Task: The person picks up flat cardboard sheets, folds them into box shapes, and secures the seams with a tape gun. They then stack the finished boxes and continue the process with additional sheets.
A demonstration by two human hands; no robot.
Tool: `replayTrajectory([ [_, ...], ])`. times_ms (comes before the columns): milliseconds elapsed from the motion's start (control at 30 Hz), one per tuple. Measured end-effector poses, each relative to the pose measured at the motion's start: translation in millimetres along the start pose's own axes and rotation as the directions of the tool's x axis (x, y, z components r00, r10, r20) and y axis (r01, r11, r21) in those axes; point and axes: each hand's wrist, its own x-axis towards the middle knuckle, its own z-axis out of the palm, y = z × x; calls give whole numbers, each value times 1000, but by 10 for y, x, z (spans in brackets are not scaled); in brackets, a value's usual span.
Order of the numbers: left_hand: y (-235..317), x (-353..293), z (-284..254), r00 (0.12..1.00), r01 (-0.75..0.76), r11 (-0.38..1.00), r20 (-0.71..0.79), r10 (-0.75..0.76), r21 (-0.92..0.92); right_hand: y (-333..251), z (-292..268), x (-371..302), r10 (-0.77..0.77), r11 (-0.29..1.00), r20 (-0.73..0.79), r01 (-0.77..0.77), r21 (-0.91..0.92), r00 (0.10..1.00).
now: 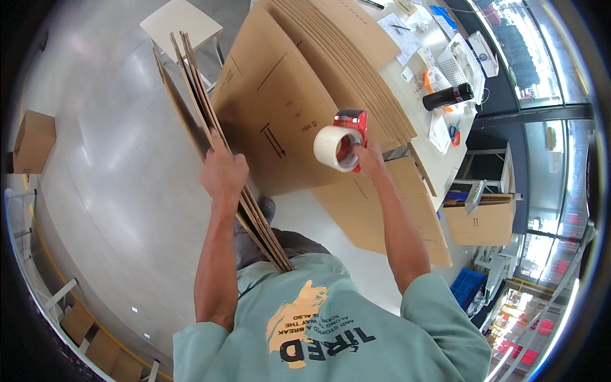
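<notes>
My left hand is closed around the edge of a folded cardboard box, which stands edge-on in front of my body, its near end against my shirt. The layers spread apart at the far end. In my right hand is a red tape dispenser with a wide roll of pale tape, raised in front of the cardboard stack. That stack of flattened boxes leans beside the table, its broad brown face marked with printed arrows.
A white table on the right bears a black bottle, papers, scissors and a white basket. More cardboard leans below it. A pale stool stands far left; a carton sits on the floor at left.
</notes>
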Motion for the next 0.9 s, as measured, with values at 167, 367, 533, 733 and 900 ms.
replayTrajectory([
  [167,-111,15,-78,999,42,999,-15,-43,-13,-46,328,-292,-266,905,38,263,-335,963],
  [367,-139,-1,-92,999,43,998,1,-43,40,-211,481,-494,-161,978,-15,158,-133,987],
  [533,-98,-65,-100,999,47,998,-12,-47,52,-289,561,-831,221,972,122,-229,57,968],
  [733,-112,-103,-144,998,58,995,-23,-56,83,-295,894,-1205,301,788,328,-427,444,896],
  [900,-101,-101,-109,998,44,994,-57,-38,100,-355,1016,-1313,304,774,367,-453,443,879],
])
